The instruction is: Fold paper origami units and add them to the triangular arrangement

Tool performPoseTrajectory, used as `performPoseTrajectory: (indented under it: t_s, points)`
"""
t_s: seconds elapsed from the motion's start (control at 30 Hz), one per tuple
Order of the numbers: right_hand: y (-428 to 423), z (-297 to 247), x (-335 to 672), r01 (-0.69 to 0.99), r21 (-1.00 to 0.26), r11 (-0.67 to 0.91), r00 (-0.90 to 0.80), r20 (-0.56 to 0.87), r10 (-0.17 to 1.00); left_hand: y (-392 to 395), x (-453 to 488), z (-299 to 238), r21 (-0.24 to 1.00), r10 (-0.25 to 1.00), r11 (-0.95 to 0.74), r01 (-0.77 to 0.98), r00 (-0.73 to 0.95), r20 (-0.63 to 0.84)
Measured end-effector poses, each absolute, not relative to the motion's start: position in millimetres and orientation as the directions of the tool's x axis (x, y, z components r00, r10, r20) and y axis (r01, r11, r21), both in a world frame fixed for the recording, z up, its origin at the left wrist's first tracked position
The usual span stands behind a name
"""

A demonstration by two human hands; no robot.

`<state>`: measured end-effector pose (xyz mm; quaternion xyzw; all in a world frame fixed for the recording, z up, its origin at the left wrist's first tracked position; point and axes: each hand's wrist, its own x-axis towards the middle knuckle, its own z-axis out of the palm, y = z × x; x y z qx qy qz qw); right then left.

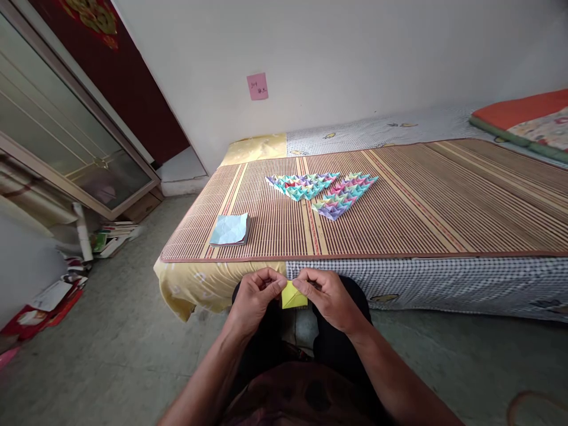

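A small folded square of yellow paper [294, 297] is held up between my two hands, over my lap and just in front of the bed's edge. My left hand [260, 293] pinches its upper left corner between thumb and fingers. With thumb and forefinger, my right hand [326, 296] grips the upper right corner. A diagonal crease crosses the paper's face. Beyond my hands, on the bamboo mat, lies a stack of light blue paper [229, 230] with creased sheets. Farther off are two clusters of folded paper pieces, one mostly teal and purple [302, 185], the other multicoloured [344, 196].
The striped bamboo mat [421, 201] covers the bed, over a yellow and checked sheet [444, 284]. A folded orange quilt [528, 115] lies at the far right. On the wall is a pink note [257, 86]. Books and papers [113, 236] lie on the floor at left, near a glass-panelled door [80, 130].
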<state>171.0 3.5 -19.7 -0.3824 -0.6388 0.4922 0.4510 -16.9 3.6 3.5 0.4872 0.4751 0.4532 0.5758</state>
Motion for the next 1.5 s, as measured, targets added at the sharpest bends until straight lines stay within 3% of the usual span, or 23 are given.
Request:
performPoseTrajectory:
  t_s: [0.2, 0.27, 0.4, 0.53, 0.73, 1.03, 1.23, 1.5]
  points:
    - [3.1, -26.2, 165.1, 0.061, -0.960, 0.274, -0.175, 0.260, 0.949, 2.9, -18.0, 5.7, 0.994, 0.988, 0.074, 0.080, 0.129, -0.084]
    - [3.6, -29.6, 161.5, -0.035, -0.981, 0.193, -0.162, 0.196, 0.967, 2.0, -17.2, 6.6, 0.994, 0.995, 0.034, 0.104, 0.094, -0.044]
    - [3.9, -36.5, 150.4, -0.238, -0.970, -0.044, -0.297, 0.030, 0.954, -0.4, -14.4, 3.1, 0.998, 0.998, -0.030, 0.062, -0.055, 0.034]
    - [2.5, -40.0, 140.7, -0.295, -0.950, -0.105, -0.272, -0.021, 0.962, -0.3, -13.0, -2.1, 1.000, 0.993, -0.028, -0.014, -0.115, 0.026]
    - [4.9, -35.5, 146.5, -0.314, -0.948, -0.050, -0.167, 0.003, 0.986, 2.3, -11.7, -2.6, 0.977, 0.994, 0.100, -0.186, -0.033, -0.108]
    - [6.7, -31.7, 153.9, -0.173, -0.981, 0.090, -0.112, 0.110, 0.988, -0.2, -3.3, -3.8, 0.934, 0.987, 0.120, -0.336, -0.059, -0.148]
    - [9.4, -28.1, 157.2, -0.200, -0.975, 0.093, -0.181, 0.130, 0.975, -2.4, 0.1, -4.8, 0.936, 0.991, 0.103, -0.336, -0.048, -0.126]
    - [8.3, -25.0, 152.1, -0.263, -0.963, 0.063, -0.104, 0.093, 0.990, -4.8, 0.4, -9.8, 0.953, 0.998, 0.064, -0.296, 0.014, -0.063]
